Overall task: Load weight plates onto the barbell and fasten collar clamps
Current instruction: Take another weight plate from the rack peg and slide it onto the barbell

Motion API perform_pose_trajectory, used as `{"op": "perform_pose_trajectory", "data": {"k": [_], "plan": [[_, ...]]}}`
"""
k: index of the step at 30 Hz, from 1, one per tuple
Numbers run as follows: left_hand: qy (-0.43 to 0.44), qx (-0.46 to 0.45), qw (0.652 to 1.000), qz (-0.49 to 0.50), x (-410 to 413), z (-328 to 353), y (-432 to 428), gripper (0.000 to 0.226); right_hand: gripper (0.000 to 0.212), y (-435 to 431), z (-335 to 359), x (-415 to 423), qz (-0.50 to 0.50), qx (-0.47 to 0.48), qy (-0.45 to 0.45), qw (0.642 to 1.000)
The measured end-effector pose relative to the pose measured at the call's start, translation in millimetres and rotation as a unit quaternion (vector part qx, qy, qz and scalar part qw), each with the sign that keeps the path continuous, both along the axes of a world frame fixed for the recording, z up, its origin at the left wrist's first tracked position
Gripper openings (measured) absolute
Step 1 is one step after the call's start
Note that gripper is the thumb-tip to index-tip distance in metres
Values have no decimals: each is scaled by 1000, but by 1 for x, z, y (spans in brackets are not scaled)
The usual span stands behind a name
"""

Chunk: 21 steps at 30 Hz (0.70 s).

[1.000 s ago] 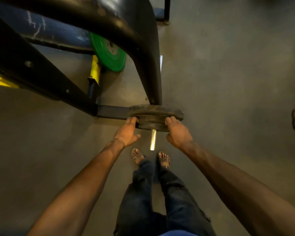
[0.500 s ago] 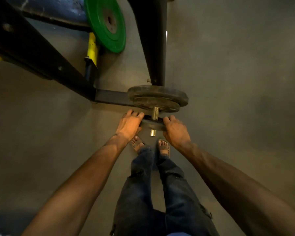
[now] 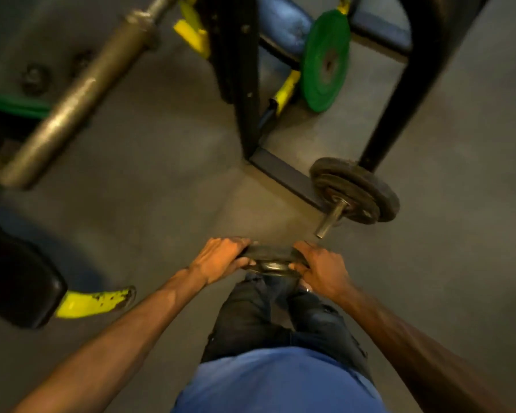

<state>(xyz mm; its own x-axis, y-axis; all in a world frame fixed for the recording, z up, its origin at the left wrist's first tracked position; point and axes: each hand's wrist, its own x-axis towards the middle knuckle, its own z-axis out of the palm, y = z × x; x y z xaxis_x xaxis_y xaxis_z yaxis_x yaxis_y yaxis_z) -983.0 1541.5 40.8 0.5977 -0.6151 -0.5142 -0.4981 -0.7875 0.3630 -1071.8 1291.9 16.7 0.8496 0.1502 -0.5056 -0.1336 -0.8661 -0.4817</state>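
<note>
A small black weight plate [image 3: 269, 260] hangs flat in front of my legs, held from both sides. My left hand [image 3: 221, 257] grips its left rim and my right hand [image 3: 322, 268] grips its right rim. The plate is off its storage peg [image 3: 331, 218], a short steel pin on the rack's foot, which holds two larger black plates [image 3: 367, 192]. The barbell's bare brass-coloured sleeve [image 3: 72, 102] slants across the upper left, with its collar ridge [image 3: 140, 22] further up. No collar clamp is visible.
A green bumper plate [image 3: 325, 59] hangs on the black rack frame [image 3: 239, 70] at the top. A black bench pad [image 3: 15, 281] with a yellow foot [image 3: 96, 301] sits at the left. Another green plate's edge [image 3: 15, 107] shows behind the sleeve. The floor is grey.
Both hands slid the small plate off the storage peg and lifted it toward my body. The view swung up and left, bringing the barbell sleeve and bench into sight.
</note>
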Motion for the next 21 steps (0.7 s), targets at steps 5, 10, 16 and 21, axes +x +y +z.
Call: {"op": "perform_pose_trajectory", "data": {"k": [5, 10, 16, 21], "plan": [[-75, -70, 979, 175, -55, 54, 95, 46, 34, 68, 73, 13, 99, 43, -97, 989], [-117, -247, 896, 351, -89, 100, 173, 36, 30, 149, 150, 35, 189, 59, -183, 963], [-50, -386, 793, 469, -77, 108, 279, 51, 40, 254, 208, 59, 173, 92, -268, 943], [-21, -431, 780, 454, -33, 129, 357, 42, 34, 332, 232, 79, 141, 108, -317, 932]]}}
